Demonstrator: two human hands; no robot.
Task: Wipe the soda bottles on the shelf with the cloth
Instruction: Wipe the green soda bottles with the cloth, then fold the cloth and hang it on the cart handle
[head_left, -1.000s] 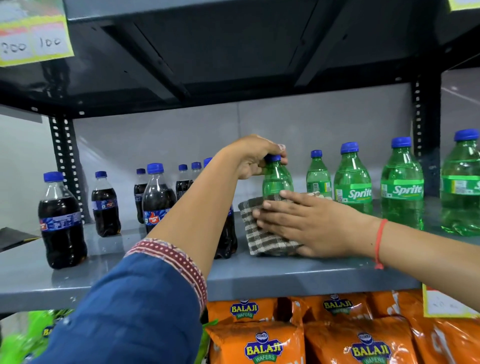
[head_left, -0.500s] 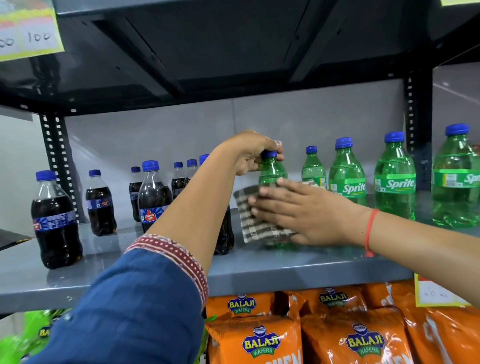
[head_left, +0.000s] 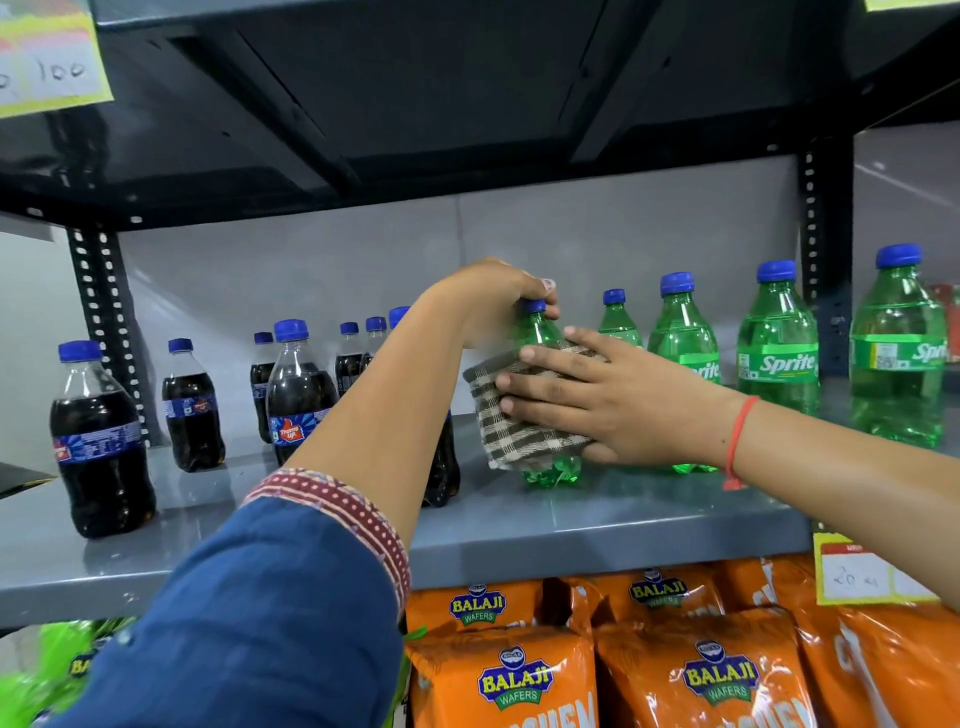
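Note:
A green Sprite bottle (head_left: 551, 472) stands on the grey shelf (head_left: 597, 512) at centre. My left hand (head_left: 493, 299) grips its blue cap from above. My right hand (head_left: 618, 400) presses a checked brown-and-cream cloth (head_left: 511, 423) flat against the bottle's side, and the cloth hides most of the body. More Sprite bottles (head_left: 777, 343) line up to the right. Dark cola bottles (head_left: 101, 441) with blue caps stand to the left; one is partly hidden behind my left forearm.
An upper black shelf (head_left: 415, 104) hangs low overhead. Perforated black uprights (head_left: 106, 332) stand at left and right (head_left: 826, 260). Orange Balaji wafer bags (head_left: 675, 670) fill the shelf below. Yellow price tags hang on the shelf edges (head_left: 862, 577).
My right hand has moved the cloth up the bottle's side, from the base to the middle. My left hand stays on the cap.

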